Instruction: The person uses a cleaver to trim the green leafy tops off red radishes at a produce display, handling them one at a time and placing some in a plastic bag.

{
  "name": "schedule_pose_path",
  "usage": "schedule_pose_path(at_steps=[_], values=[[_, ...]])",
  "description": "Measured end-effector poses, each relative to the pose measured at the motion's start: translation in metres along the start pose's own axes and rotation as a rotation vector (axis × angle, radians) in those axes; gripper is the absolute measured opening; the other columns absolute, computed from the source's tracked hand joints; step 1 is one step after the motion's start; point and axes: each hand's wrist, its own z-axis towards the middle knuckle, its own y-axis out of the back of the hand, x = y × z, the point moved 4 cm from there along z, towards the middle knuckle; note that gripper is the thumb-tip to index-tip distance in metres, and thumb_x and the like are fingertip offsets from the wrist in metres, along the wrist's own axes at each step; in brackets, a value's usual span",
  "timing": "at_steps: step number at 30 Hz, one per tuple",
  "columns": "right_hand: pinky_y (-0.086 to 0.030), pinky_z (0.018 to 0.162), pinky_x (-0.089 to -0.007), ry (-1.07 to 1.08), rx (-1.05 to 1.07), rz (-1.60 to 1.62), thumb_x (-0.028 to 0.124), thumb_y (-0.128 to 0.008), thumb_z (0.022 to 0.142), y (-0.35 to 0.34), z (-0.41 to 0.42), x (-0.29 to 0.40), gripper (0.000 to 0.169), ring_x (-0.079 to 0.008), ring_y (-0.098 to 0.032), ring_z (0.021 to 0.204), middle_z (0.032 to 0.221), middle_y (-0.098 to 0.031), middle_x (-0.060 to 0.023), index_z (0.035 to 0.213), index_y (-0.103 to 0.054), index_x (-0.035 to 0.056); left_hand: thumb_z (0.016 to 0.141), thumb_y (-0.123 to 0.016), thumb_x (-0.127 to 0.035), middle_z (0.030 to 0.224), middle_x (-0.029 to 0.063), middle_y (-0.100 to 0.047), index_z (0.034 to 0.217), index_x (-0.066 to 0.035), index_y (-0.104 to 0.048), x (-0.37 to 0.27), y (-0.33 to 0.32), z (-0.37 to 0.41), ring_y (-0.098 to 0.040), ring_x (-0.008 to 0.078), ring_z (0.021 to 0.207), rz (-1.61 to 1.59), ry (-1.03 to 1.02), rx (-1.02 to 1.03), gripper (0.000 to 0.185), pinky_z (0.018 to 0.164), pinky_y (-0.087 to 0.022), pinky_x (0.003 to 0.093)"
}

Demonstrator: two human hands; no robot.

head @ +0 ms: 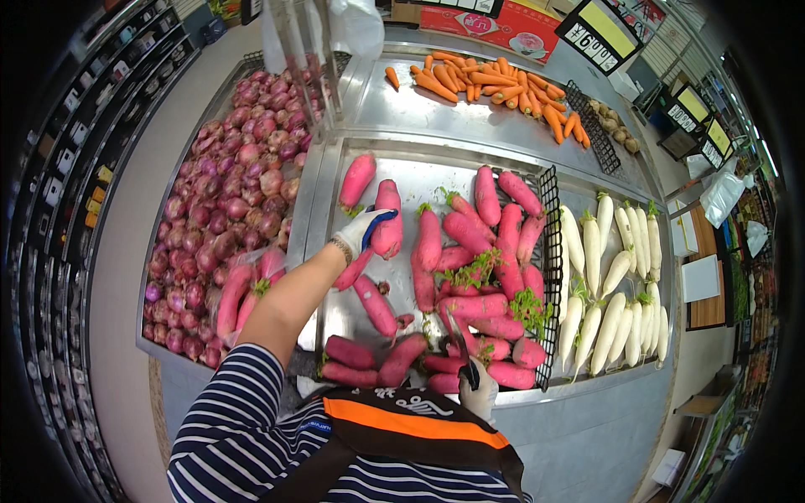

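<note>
My left hand [368, 227], in a white glove with blue on the grip side, is closed around a pink radish [387, 220] over the metal display tray [332, 251]. My right hand [478, 386], also gloved, is near my apron at the tray's front edge and grips the dark handle of a knife [458, 333]; its blade points away from me over the pink radishes. Several pink radishes, some with green leaf stubs, lie heaped around the blade. Another radish [357, 181] rests alone behind my left hand.
Red onions [220, 188] fill the left bin, with bagged pink radishes [236, 295] on them. A black mesh divider [553, 283] separates white radishes [609, 333] on the right. Carrots [490, 78] lie on the back shelf. A clear upright post [314, 69] stands at the back left.
</note>
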Motion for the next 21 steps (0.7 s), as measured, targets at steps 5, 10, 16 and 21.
schedule_pose_path(at_steps=[5, 10, 16, 21], values=[[-0.053, 0.066, -0.0397, -0.061, 0.038, -0.022, 0.007, -0.067, 0.083, -0.008, 0.026, 0.0, 0.029, -0.0344, -0.068, 0.074, 0.085, -0.068, -0.0178, 0.113, -0.068, 0.008, 0.076, -0.079, -0.037, 0.125, 0.0217, -0.059, 0.138, 0.005, -0.042, -0.031, 0.007, 0.09, -0.059, 0.0309, 0.116, 0.957, -0.274, -0.501, 0.083, 0.1, -0.046, 0.0379], [-0.05, 0.062, -0.033, -0.071, 0.021, 0.007, 0.001, -0.063, 0.079, -0.021, 0.042, 0.002, 0.033, -0.0245, -0.065, 0.063, 0.072, -0.064, -0.0126, 0.11, -0.067, 0.0058, 0.082, -0.067, -0.029, 0.137, 0.0274, -0.048, 0.146, 0.004, -0.029, -0.031, 0.008, 0.126, -0.048, 0.041, 0.126, 1.242, -0.411, -0.705, 0.082, 0.107, -0.04, 0.0446], [-0.048, 0.061, -0.0323, -0.106, 0.098, -0.002, 0.003, -0.062, 0.082, -0.032, 0.052, 0.01, 0.026, -0.0215, -0.063, 0.061, 0.07, -0.063, -0.0108, 0.107, -0.068, 0.0055, 0.083, -0.064, -0.031, 0.136, 0.0215, -0.048, 0.139, -0.007, -0.047, -0.022, 0.013, 0.101, -0.047, 0.0364, 0.124, 1.559, -0.668, -0.695, 0.063, 0.101, -0.039, 0.0497], [-0.048, 0.059, -0.032, -0.112, 0.115, 0.015, 0.006, -0.062, 0.083, -0.04, 0.047, 0.008, 0.027, -0.0209, -0.062, 0.059, 0.068, -0.062, -0.0115, 0.109, -0.068, 0.0064, 0.079, -0.069, -0.035, 0.136, 0.0237, -0.047, 0.146, -0.005, -0.037, -0.06, 0.05, 0.079, -0.045, 0.0404, 0.127, 1.543, -0.665, -0.917, 0.08, 0.105, -0.038, 0.0503]])
